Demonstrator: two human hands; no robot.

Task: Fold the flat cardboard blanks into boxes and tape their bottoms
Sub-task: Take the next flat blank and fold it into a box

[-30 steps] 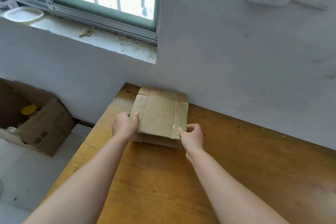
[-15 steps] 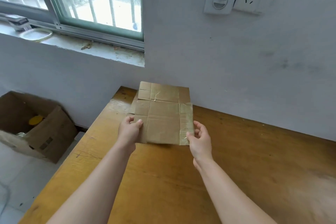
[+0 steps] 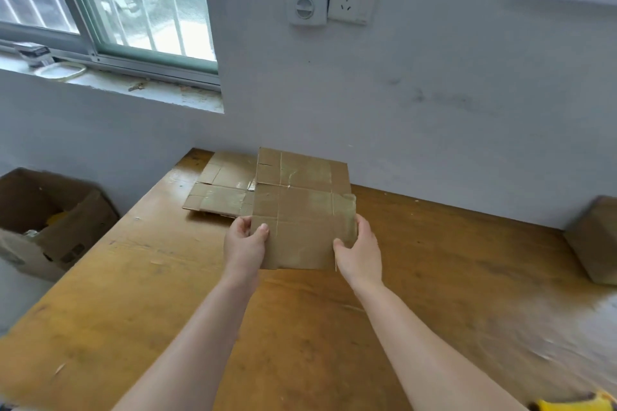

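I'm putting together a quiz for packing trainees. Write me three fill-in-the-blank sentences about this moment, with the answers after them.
1. The left hand and right hand both grip one ___ blank.
2. On the table, a second blank lies to the ___ of the held one.
3. The open box beside the table stands on the ___.

Missing words: cardboard; left; floor.

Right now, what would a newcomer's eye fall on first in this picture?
First, the blank in the middle, held over the table by both hands: the left hand grips its left edge, the right hand its right edge. Next, the other blanks, which lie flat at the table's far left corner, by the wall. Then the bright window at the upper left.
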